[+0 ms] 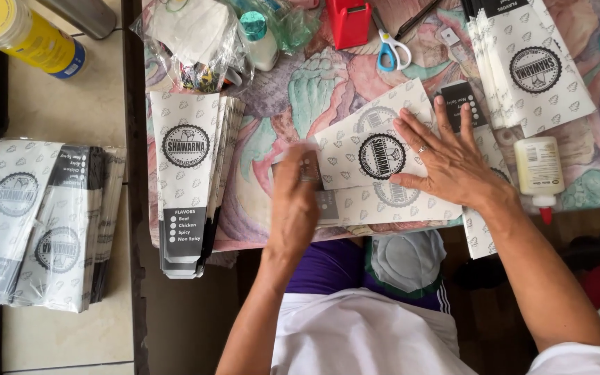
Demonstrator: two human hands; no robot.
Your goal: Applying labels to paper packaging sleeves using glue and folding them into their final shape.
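Observation:
A white printed paper wrapper [355,149] with a round black emblem lies flat at the near edge of a table with a colourful patterned cloth [293,104]. My right hand [446,163] presses flat on its right half, fingers spread, a ring on one finger. My left hand [293,201] is blurred and rests on the wrapper's left end, fingers on the dark grey band there. Under it lies another wrapper [397,205] of the same kind.
A stack of folded wrappers [185,180] lies left of my hands, another stack [529,62] at the back right, more [43,222] on a side surface at far left. A glue bottle [539,170], blue-handled scissors [392,50], a red dispenser [348,21] and plastic bags [196,42] stand around.

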